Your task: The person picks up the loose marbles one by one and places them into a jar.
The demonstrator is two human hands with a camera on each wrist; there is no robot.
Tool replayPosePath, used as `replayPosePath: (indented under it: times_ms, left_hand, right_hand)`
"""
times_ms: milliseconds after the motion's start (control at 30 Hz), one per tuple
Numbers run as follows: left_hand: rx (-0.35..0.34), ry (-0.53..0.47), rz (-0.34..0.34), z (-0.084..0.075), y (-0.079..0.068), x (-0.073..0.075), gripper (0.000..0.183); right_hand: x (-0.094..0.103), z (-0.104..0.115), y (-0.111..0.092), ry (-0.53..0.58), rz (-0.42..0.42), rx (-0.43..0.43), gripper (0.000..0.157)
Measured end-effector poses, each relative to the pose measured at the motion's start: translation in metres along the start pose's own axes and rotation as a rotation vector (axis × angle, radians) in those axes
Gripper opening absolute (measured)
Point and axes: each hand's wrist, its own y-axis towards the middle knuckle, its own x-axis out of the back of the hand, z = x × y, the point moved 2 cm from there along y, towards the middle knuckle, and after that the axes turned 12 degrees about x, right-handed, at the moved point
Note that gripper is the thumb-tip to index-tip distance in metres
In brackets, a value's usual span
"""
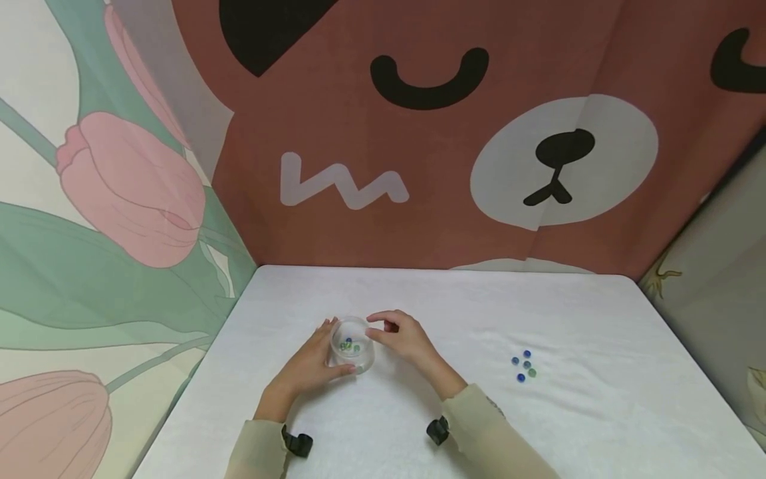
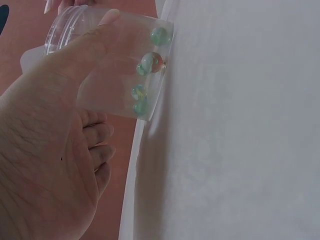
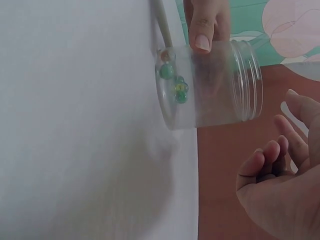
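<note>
A clear plastic jar [image 1: 367, 360] with a threaded, uncovered mouth stands upright on the white table, left of the middle. My left hand [image 1: 314, 361] grips it from the left, its thumb [image 2: 95, 42] along the wall in the left wrist view. Several glass marbles [image 3: 180, 90], greenish, blue and multicoloured, lie on the jar's bottom. Beside the mouth on the right hovers my right hand [image 1: 403, 334], its thumb and index fingertips close to the rim. In the right wrist view that hand's thumb and index finger are apart with nothing between them, the other fingers loosely bent.
A loose group of blue and green marbles [image 1: 526, 365] lies on the right part of the white tablecloth [image 1: 598, 399]. Behind the table hangs a brown cloth [image 1: 335, 233] with a cartoon animal; a flowered cloth [image 1: 131, 193] covers the left side.
</note>
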Motion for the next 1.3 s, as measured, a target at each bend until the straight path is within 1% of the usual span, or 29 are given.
replayPosePath:
  times_ms: [167, 400, 633, 800, 933, 1033, 1200, 1300]
  left_hand:
    - [0.015, 0.006, 0.008, 0.0, 0.0, 0.001, 0.116]
    - [0.004, 0.0, 0.002, -0.001, -0.001, 0.001, 0.114]
    - [0.008, 0.004, 0.003, -0.001, -0.001, 0.001, 0.115]
    - [0.016, 0.012, 0.012, -0.001, 0.0, 0.0, 0.116]
    - [0.011, 0.015, 0.008, -0.002, 0.0, 0.001, 0.116]
    - [-0.006, 0.02, -0.002, -0.001, -0.001, 0.001, 0.115]
    - [-0.021, 0.025, -0.008, 0.0, -0.001, 0.001, 0.114]
    - [-0.022, 0.022, -0.009, -0.002, -0.003, 0.002, 0.114]
  right_hand:
    - [0.009, -0.001, -0.005, 0.01, -0.011, -0.011, 0.025]
    - [0.017, -0.005, -0.01, 0.013, -0.022, -0.037, 0.025]
    - [0.027, -0.008, -0.014, 0.046, -0.039, -0.059, 0.026]
    - [0.033, -0.01, -0.016, 0.039, -0.041, -0.073, 0.028]
    - [0.036, -0.012, -0.018, 0.031, -0.04, -0.075, 0.031]
    - [0.039, -0.013, -0.021, 0.038, -0.04, -0.079, 0.032]
    - [0.045, -0.014, -0.025, 0.048, -0.045, -0.084, 0.027]
    - [0.049, -0.015, -0.028, 0.048, -0.045, -0.092, 0.028]
